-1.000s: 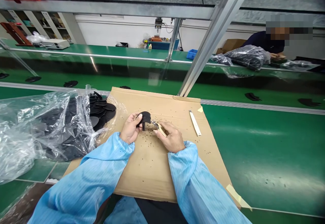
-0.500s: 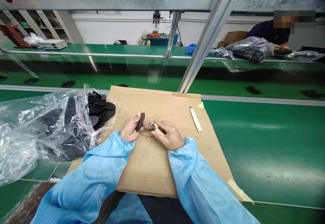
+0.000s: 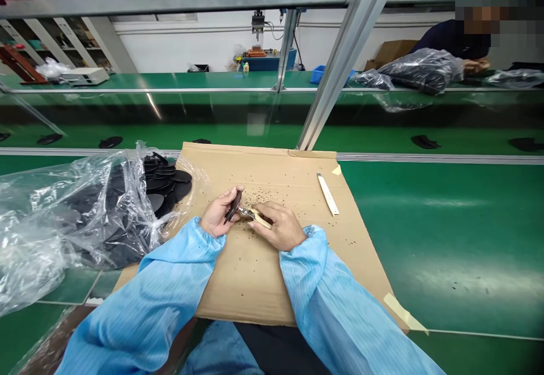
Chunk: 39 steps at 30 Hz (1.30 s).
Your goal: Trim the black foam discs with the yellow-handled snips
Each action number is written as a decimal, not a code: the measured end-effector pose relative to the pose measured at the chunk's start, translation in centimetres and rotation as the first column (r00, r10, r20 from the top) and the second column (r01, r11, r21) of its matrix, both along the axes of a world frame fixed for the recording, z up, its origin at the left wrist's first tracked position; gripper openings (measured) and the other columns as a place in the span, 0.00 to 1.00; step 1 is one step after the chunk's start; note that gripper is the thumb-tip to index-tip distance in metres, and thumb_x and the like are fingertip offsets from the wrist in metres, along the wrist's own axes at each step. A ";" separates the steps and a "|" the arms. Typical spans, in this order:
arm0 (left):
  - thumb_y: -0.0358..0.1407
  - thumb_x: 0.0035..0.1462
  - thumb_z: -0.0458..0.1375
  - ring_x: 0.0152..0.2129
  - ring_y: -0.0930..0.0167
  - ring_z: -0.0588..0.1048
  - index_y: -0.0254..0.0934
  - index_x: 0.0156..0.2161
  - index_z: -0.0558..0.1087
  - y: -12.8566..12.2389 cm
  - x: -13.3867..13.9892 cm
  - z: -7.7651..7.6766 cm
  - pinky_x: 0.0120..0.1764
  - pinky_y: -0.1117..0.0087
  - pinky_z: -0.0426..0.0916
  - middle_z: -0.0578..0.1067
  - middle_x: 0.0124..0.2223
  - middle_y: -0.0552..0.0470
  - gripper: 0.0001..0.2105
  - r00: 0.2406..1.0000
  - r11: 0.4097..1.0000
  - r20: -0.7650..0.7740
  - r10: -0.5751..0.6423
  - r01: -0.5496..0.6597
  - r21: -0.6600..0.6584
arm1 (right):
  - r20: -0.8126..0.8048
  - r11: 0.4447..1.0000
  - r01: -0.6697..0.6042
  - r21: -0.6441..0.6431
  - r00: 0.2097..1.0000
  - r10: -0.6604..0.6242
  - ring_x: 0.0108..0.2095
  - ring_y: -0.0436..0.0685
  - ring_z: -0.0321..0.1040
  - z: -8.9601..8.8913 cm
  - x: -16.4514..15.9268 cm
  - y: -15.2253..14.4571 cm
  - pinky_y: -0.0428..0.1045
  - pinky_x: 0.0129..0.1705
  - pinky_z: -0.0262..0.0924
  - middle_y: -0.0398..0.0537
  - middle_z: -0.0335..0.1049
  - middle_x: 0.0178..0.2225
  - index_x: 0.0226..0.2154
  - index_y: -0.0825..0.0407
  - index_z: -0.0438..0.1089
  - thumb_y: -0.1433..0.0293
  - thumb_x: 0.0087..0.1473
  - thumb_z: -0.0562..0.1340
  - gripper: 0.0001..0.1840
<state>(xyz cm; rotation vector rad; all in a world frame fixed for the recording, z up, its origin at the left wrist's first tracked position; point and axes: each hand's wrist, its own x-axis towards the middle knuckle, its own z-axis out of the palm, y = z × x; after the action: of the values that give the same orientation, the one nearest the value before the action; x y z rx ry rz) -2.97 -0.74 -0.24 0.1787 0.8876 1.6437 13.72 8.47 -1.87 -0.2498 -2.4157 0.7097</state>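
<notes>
Between the fingers of my left hand are dark, thin, rounded pieces, tilted on edge. My right hand is closed around the pale handles of a pair of nippers, whose metal jaws reach the edge of the dark pieces. Whether the jaws are closed on an edge I cannot tell. Tiny dark scraps lie scattered over the cardboard sheet under and around both hands.
A clear plastic bag full of black discs lies at the left. A white-handled cutter rests on the cardboard's right side. A metal post rises behind. Black pieces sit along the green belt; a person works beyond.
The nippers have moved left, and their jaws now meet the dark pieces instead of standing apart. The dark pieces have turned slightly in my left hand. The view has shifted a little.
</notes>
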 end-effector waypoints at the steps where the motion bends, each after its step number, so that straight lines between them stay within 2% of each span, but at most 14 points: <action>1: 0.32 0.61 0.55 0.15 0.78 0.61 0.34 0.40 0.72 0.0 0.0 -0.1 0.11 0.83 0.50 0.64 0.25 0.54 0.06 1.000 1.000 0.000 -0.007 0.007 0.007 | 0.005 1.000 -0.002 0.004 1.000 0.002 0.41 0.58 0.70 0.0 0.0 0.0 0.51 0.45 0.65 0.53 0.72 0.41 0.46 0.54 0.70 0.60 0.58 0.61 0.18; 11: 0.31 0.60 0.55 0.16 0.77 0.62 0.34 0.41 0.73 -0.1 -0.2 -0.4 0.12 0.83 0.51 0.64 0.25 0.53 0.06 0.999 0.999 -0.002 -0.033 0.033 0.037 | -0.005 1.000 0.016 0.004 1.000 -0.016 0.41 0.58 0.70 -0.1 0.0 0.0 0.51 0.45 0.65 0.52 0.72 0.40 0.46 0.53 0.70 0.59 0.58 0.61 0.18; 21: 0.31 0.58 0.57 0.16 0.77 0.63 0.33 0.41 0.73 -0.2 0.0 -0.2 0.11 0.83 0.50 0.64 0.25 0.54 0.06 0.998 0.999 -0.051 -0.036 0.037 0.021 | 0.043 1.000 -0.011 -0.004 0.999 0.011 0.39 0.57 0.70 0.0 0.1 0.2 0.49 0.43 0.64 0.51 0.72 0.39 0.45 0.53 0.71 0.62 0.56 0.63 0.16; 29: 0.32 0.54 0.62 0.15 0.78 0.62 0.31 0.41 0.73 -0.2 0.3 -0.2 0.11 0.81 0.52 0.64 0.24 0.55 0.09 0.993 1.000 -0.118 -0.020 0.018 -0.021 | 0.189 0.998 -0.033 0.048 0.982 0.023 0.39 0.57 0.69 0.6 0.2 0.4 0.49 0.43 0.62 0.50 0.72 0.39 0.47 0.52 0.71 0.63 0.54 0.66 0.18; 35: 0.32 0.53 0.62 0.15 0.78 0.61 0.30 0.41 0.73 0.0 0.3 -0.7 0.12 0.81 0.55 0.63 0.22 0.56 0.10 0.987 1.000 -0.164 -0.007 0.005 -0.011 | 0.298 0.995 0.001 0.104 0.954 -0.032 0.40 0.57 0.69 1.1 0.2 -0.1 0.48 0.41 0.62 0.49 0.72 0.39 0.47 0.51 0.71 0.67 0.54 0.64 0.16; 39: 0.32 0.53 0.62 0.14 0.78 0.62 0.30 0.40 0.72 0.0 0.3 -0.6 0.11 0.81 0.54 0.63 0.22 0.57 0.09 0.985 1.000 -0.170 -0.005 0.002 -0.014 | 0.324 0.995 0.029 0.095 0.944 -0.059 0.39 0.56 0.70 1.4 0.3 -0.4 0.48 0.39 0.61 0.48 0.73 0.38 0.46 0.51 0.72 0.68 0.55 0.63 0.15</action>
<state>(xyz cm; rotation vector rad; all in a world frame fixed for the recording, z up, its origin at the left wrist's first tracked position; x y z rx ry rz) -2.62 -0.73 -0.82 0.3145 1.0271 1.6362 14.00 8.06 -0.50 -0.4124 -2.7387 0.5745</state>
